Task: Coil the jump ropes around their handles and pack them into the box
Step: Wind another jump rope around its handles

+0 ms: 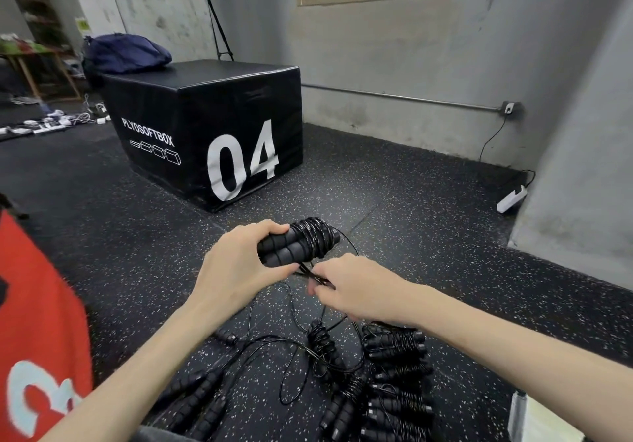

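Up front in the head view, the left hand [236, 267] gripped a pair of black handles [291, 244] held side by side, fingers curled over the top and thumb underneath. Thin black cord [317, 236] was wound in tight turns around the far half of the handles, with one loose loop arcing out past their right end. Just below and to the right, the right hand [352, 291] pinched the free length of that cord between thumb and fingertips, close to the left thumb; the fingertips themselves were blurred.

Beneath the hands, on the speckled black rubber floor [428, 222], lay more jump ropes. A pile of coiled ropes [394, 366] sat under the right forearm, their handles already wrapped. Uncoiled ropes [202, 397] with loose cord trailing across the floor lay under the left forearm.

Farther back stood a black plyo box [212, 126] marked "04", with a dark blue bag [126, 53] on its far corner. A red box [37, 332] filled the left edge. A white power strip [512, 198] lay by the grey wall on the right.
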